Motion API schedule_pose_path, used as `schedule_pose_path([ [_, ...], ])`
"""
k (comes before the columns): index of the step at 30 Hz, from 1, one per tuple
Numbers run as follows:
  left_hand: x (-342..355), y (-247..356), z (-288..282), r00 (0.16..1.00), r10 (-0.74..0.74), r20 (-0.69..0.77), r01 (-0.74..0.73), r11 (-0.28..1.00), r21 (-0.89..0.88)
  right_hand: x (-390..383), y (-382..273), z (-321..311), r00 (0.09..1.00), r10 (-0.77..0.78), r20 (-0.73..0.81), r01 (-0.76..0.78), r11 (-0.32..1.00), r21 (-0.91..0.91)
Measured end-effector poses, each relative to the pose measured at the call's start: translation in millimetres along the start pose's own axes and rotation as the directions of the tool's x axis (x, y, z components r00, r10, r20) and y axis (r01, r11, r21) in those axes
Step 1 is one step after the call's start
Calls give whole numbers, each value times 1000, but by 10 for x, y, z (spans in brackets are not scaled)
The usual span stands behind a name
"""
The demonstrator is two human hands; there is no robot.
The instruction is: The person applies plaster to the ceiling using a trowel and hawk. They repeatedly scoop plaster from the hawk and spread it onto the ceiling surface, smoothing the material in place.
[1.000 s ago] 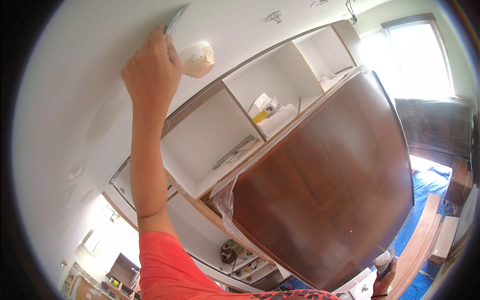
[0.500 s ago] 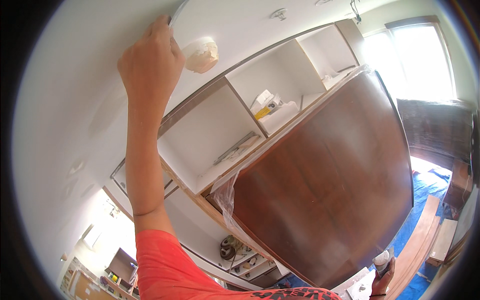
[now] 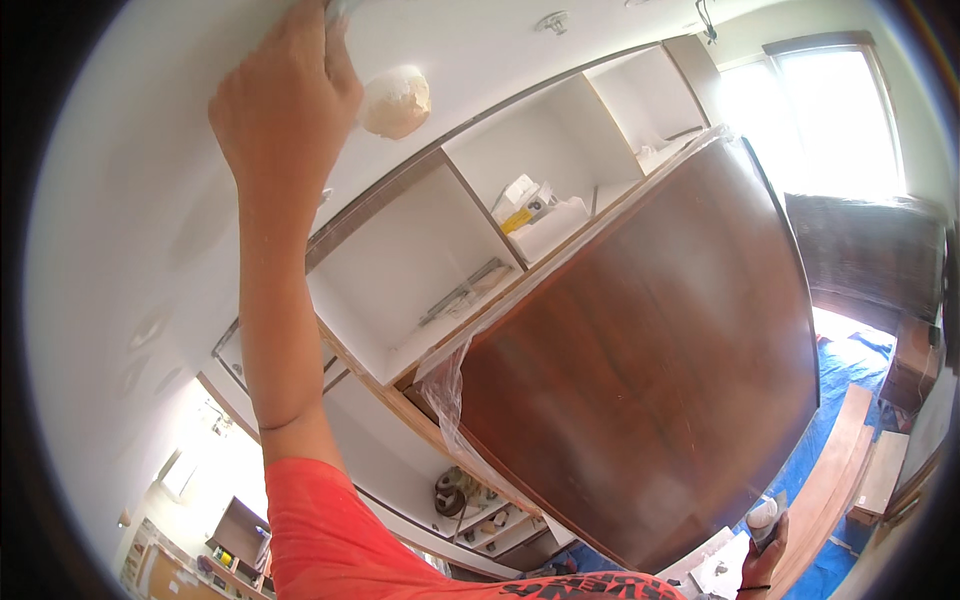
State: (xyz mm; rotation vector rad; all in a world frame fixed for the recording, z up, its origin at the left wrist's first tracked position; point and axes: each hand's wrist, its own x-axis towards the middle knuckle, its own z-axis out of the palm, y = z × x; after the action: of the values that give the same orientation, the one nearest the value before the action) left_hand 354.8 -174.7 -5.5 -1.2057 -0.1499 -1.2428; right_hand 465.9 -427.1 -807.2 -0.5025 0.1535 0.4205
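My left hand (image 3: 285,100) is raised against the white ceiling (image 3: 190,150), its fingers closed round a tool. Only a thin, pale, blade-like edge of that tool (image 3: 336,10) shows at the top of the picture; the rest is hidden. Just right of the hand is a rounded cream-and-white patch (image 3: 398,103) on the ceiling. Low at the right, my right hand (image 3: 768,555) grips a dark-handled thing bearing a rounded white lump (image 3: 763,513), with a thin greyish blade-like piece beside it. Its exact kind is unclear.
An open shelf unit (image 3: 415,270) runs under the ceiling, holding a white-and-yellow package (image 3: 535,205). A large brown wooden panel (image 3: 640,360) edged with plastic film (image 3: 440,385) stands beside it. Long boards (image 3: 835,480) lie on blue sheeting (image 3: 850,370). Wires (image 3: 707,20) hang from the ceiling.
My left hand has moved up and slightly left, taking most of its tool out of the picture. The cream patch looks smoother and rounder. My right hand keeps its hold.
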Motion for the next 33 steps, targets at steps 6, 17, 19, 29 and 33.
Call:
schedule_pose_path([
  [6,124,425,262,817,69,572,-173,976,129,75,-21,-124,994,72,-78,-73,997,-10],
  [17,-158,34,-271,956,79,282,-115,987,113,-112,-195,-214,993,49,-110,-35,992,125],
  [19,-95,82,-210,926,62,373,-109,989,105,-87,-205,-159,985,81,-152,-64,991,118],
  [29,-181,95,154,944,158,291,-187,979,77,102,-17,-381,999,21,-49,-17,996,92],
  [33,-150,52,212,936,169,308,-203,976,81,108,25,-498,995,84,-56,-72,981,178],
])
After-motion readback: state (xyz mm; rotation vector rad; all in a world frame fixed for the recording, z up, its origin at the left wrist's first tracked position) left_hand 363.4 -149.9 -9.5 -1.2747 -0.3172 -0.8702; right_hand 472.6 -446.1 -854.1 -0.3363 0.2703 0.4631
